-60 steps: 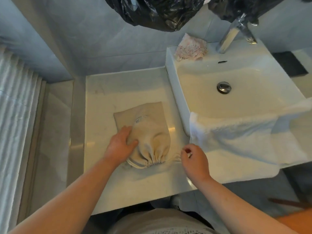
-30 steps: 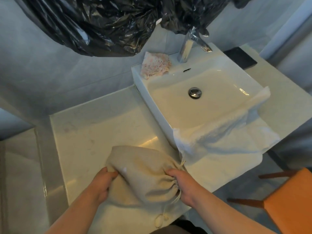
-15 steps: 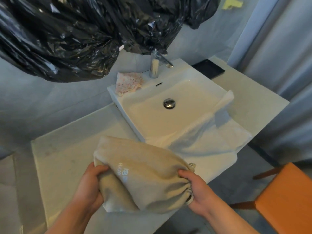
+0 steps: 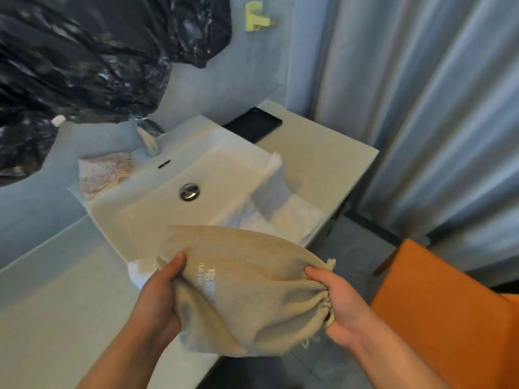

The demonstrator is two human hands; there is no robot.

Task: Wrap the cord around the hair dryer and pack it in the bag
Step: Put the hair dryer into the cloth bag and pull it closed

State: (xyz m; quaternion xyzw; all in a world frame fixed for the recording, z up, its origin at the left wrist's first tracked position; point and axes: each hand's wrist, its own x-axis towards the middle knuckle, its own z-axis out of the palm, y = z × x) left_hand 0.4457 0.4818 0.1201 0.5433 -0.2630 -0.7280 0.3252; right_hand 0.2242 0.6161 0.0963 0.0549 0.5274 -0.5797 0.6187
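A bulging beige drawstring bag (image 4: pixel 247 290) with pale printed lettering hangs in the air in front of the sink, off the counter. My left hand (image 4: pixel 158 301) grips its closed bottom end. My right hand (image 4: pixel 335 304) clasps the gathered, cinched mouth, with a drawstring end poking up beside my fingers. The hair dryer and its cord are hidden; the bag's bulk hints at something inside.
A white basin (image 4: pixel 157 209) with a tap (image 4: pixel 147 138) sits on the pale counter (image 4: pixel 50 304). A white towel (image 4: pixel 283 217) drapes over its front rim, a patterned cloth (image 4: pixel 104 174) lies at its back corner. Black plastic bags (image 4: pixel 84 60) hang overhead. An orange chair (image 4: pixel 443 310) stands right.
The bag lay on the counter with my right hand at the drawstring. Both hands then lifted it clear, and it has moved to the right, in front of the sink.
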